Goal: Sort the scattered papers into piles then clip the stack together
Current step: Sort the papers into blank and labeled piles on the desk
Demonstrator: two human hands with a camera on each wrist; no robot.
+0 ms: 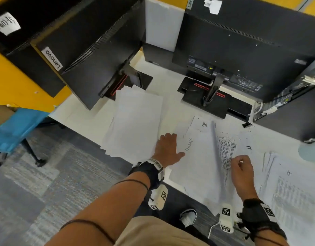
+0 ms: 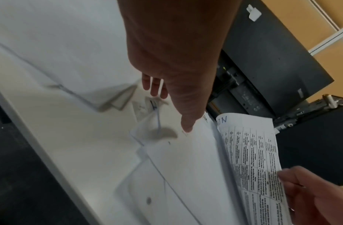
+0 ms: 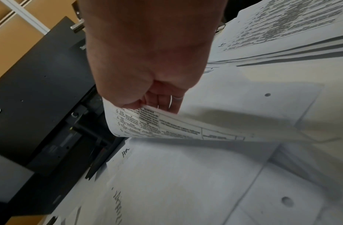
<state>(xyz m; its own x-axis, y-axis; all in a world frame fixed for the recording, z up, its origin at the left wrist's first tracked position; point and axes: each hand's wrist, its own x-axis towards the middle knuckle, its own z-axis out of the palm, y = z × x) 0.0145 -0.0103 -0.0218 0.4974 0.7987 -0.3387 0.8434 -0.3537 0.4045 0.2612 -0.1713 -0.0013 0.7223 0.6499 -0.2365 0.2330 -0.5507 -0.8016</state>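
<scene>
White papers lie across the desk. My left hand [image 1: 168,148] rests flat with straight fingers between a fanned pile [image 1: 133,121] at the left and a handwritten sheet [image 1: 197,153] in the middle; in the left wrist view its thumb [image 2: 187,121] touches that sheet. My right hand [image 1: 242,171] pinches the edge of a printed table sheet [image 1: 226,153] and holds it lifted and curled [image 3: 147,121] above the middle sheets. A printed pile [image 1: 291,189] lies at the right. A black binder clip [image 1: 247,125] sits behind the papers near the right monitor.
Two black monitors stand at the back on their bases [image 1: 204,98], their backs towards me. A dark computer case [image 1: 286,110] is at the right. The desk's front edge [image 1: 92,137] runs diagonally, with carpet and a blue chair [image 1: 14,128] beyond it.
</scene>
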